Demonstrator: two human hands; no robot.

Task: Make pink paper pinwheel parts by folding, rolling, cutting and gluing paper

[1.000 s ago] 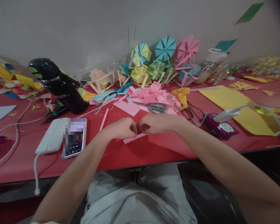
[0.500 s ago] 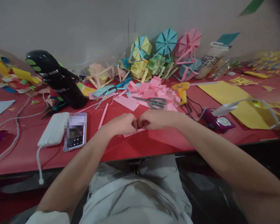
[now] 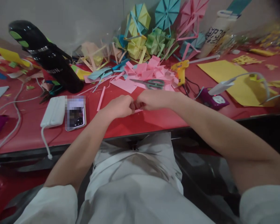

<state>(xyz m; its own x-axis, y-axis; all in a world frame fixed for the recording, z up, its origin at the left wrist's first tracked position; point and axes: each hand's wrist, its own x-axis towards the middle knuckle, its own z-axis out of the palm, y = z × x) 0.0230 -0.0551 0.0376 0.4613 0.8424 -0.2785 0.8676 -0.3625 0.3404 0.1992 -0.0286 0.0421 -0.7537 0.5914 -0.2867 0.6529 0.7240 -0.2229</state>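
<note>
Close together over the red tabletop, my left hand and my right hand both have curled fingers, pinched on a piece of pink paper. Only a thin edge of that paper shows beneath the fingertips; the rest is hidden by the hands. Just beyond them, grey-handled scissors lie on a pile of folded pink paper pieces. A narrow pink paper strip rests left of my left hand.
A phone and white power bank lie at left, with a black bottle behind. To the right are a yellow glue gun, purple power socket and yellow sheet. Paper umbrellas stand against the wall.
The view has tilted down, so the table appears higher. Both hands keep their pinch on the pink paper, and less of the paper shows below the fingers now.
</note>
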